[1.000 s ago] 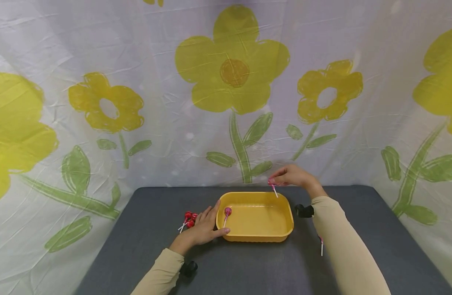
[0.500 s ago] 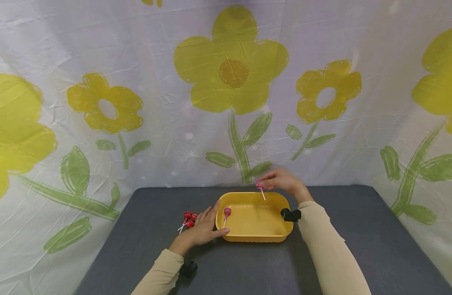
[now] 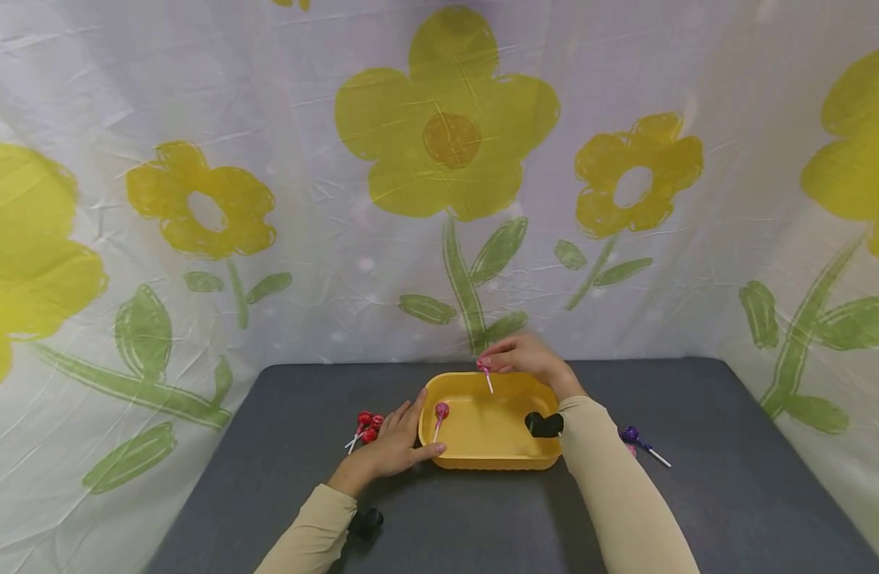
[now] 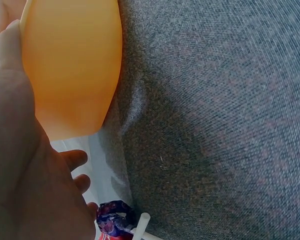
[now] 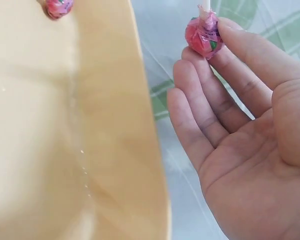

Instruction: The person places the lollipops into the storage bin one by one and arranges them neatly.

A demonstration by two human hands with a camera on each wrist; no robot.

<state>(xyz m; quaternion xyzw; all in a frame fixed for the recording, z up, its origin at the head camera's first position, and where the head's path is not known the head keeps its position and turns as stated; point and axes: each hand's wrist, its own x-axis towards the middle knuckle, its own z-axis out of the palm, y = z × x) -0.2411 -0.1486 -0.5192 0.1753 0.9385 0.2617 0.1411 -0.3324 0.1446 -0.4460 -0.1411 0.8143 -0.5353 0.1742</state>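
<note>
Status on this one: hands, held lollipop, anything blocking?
Right hand pinches pink lollipop, near far rim of yellow tray. Left hand touching tray's left end. Second lollipop inside. No obstruction seen.

Head view forward-down, 2 wrist close-ups, yellow tray [image 3: 475, 437] shared

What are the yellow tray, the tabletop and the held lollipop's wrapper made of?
Yellow tray: probably molded plastic, smooth with slight gloss and small highlights. Tabletop: apparently covered in matte fabric, its fine weave visible. Wrapper: likely thin, shiny printed film, visibly crinkled and gathered.
</note>
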